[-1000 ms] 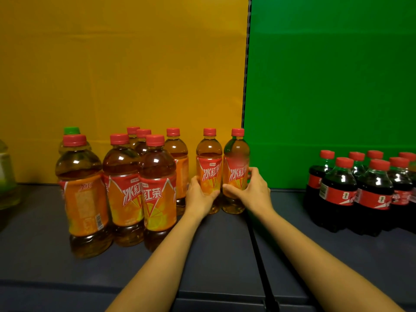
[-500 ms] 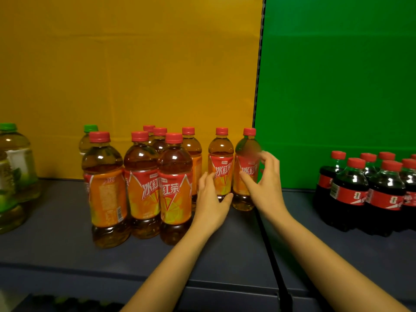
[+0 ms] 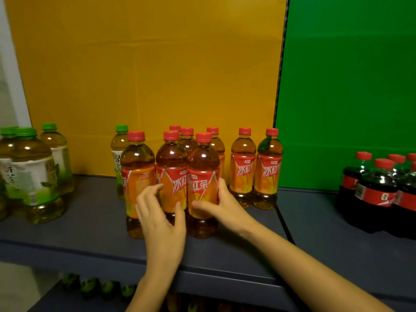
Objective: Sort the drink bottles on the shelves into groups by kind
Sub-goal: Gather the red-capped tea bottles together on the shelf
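My right hand [image 3: 225, 208] grips the front tea bottle [image 3: 203, 176] on the shelf [image 3: 90, 224]. My left hand [image 3: 159, 221] curls around the neighbour bottle [image 3: 171, 163] just left of it; whether it really grips, I cannot tell.

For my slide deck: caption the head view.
Right hand grips a front red-capped tea bottle; left hand hovers before its neighbour.
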Demonstrator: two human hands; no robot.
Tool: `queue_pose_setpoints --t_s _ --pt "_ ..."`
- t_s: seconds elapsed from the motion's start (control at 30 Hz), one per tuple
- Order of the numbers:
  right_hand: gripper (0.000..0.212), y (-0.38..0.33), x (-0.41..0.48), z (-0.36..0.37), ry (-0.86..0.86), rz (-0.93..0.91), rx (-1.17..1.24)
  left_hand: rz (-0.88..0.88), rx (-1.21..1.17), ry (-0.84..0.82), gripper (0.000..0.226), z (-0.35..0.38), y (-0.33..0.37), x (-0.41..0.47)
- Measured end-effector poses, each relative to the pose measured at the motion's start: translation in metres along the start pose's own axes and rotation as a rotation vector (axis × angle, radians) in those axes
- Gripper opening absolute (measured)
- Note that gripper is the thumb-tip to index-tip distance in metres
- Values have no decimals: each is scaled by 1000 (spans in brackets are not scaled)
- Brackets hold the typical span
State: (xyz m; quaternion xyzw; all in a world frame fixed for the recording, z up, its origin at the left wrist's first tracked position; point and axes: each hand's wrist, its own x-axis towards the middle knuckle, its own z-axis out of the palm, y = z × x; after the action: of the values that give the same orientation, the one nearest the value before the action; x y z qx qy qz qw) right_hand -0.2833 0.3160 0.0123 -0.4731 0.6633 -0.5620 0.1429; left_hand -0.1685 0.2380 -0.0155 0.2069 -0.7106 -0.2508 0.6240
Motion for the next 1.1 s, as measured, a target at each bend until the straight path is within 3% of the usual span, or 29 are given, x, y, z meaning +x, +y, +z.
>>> queue_pose_setpoints --t_s 0.1,0.23,0.37,0.47,0.87,1.1 --pt "81 7 5 10 130 -53 -152 -45 80 -110 69 9 -3 -7" --pt "79 9 6 -1 177 -42 -212 -132 38 -199 85 21 -4 -10" --pt "71 10 -3 -33 232 -48 -236 -311 2 -214 87 27 -8 -1" --pt "66 14 -11 -67 280 -5 -172 -353 9 -232 90 31 -11 3" --pt "60 41 -33 -124 320 13 -104 -287 81 -284 80 36 -14 9" --pt "66 54 -35 -123 427 -12 -179 -238 -150 -467 77 44 -7 2"
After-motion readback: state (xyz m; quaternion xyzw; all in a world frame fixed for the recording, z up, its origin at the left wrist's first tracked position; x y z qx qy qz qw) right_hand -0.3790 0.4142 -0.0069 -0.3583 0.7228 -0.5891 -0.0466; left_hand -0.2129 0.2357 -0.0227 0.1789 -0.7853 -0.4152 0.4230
